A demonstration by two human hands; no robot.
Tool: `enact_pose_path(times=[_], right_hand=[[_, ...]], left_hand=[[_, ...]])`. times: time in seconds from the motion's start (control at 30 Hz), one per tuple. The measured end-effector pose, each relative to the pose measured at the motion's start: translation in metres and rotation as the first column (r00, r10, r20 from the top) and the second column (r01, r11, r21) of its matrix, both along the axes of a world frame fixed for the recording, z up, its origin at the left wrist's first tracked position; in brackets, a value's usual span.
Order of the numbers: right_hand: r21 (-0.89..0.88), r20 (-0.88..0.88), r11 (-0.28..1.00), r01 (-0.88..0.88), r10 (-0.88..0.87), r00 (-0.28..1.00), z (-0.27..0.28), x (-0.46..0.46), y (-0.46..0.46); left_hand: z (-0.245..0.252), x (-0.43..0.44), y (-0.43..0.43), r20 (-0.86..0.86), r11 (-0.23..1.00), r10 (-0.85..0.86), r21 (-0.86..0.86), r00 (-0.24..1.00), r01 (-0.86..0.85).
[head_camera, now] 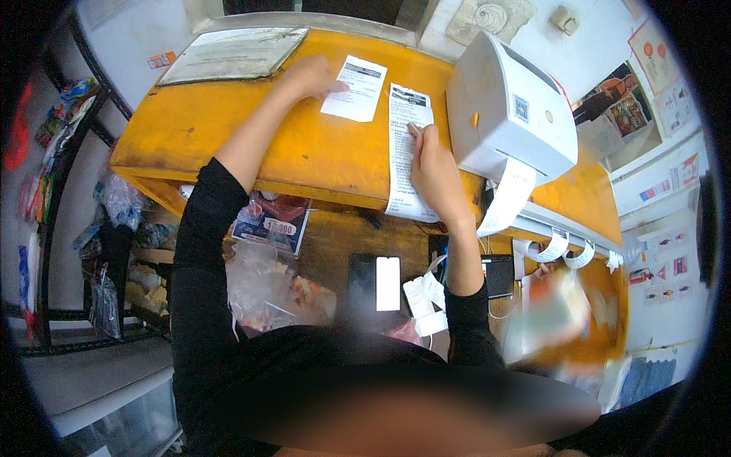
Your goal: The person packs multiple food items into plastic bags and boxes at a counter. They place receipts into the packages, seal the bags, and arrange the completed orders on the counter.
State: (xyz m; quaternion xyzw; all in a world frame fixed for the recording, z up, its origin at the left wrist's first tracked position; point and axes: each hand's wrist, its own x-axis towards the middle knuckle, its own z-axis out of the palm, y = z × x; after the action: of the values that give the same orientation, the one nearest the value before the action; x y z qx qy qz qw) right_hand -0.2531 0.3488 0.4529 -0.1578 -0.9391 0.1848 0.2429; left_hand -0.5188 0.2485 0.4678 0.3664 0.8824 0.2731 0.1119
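Note:
On the yellow wooden counter top (274, 137) lies a short printed paper slip (362, 91). My left hand (311, 77) is at its left edge, the thumb resting over the paper; whether the fingers grip it is hidden. To the right, a long printed receipt (401, 165) hangs slightly over the counter's front edge. My right hand (438, 171) is closed around a thin pen-like stick (416, 130), whose tip is over the receipt's upper part. The hand covers part of that receipt's right side.
A white label printer (508, 114) stands at right, a paper strip (508, 197) curling from its front. A sleeved document (234, 54) lies back left. On the lower shelf are a phone with a lit screen (388, 284), loose slips (425, 303) and clear plastic bags (257, 283).

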Motion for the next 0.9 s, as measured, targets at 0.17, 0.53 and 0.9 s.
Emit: enact_pose_path(times=[0.17,0.53,0.9], right_hand=[[-0.024,-0.180,0.999,-0.036,0.031,0.983,0.003,0.000,0.014],[-0.086,-0.064,0.992,-0.097,0.091,0.994,0.011,0.016,0.012],[0.012,0.011,0.997,-0.081,0.081,0.997,-0.006,0.024,0.021]], left_hand=[[-0.002,0.000,-0.002,0.013,0.998,-0.043,0.046,0.999,0.043],[-0.013,-0.008,-0.001,-0.007,0.989,-0.061,0.131,0.998,0.062],[0.009,0.001,-0.011,-0.019,0.985,-0.163,-0.068,0.987,0.161]])
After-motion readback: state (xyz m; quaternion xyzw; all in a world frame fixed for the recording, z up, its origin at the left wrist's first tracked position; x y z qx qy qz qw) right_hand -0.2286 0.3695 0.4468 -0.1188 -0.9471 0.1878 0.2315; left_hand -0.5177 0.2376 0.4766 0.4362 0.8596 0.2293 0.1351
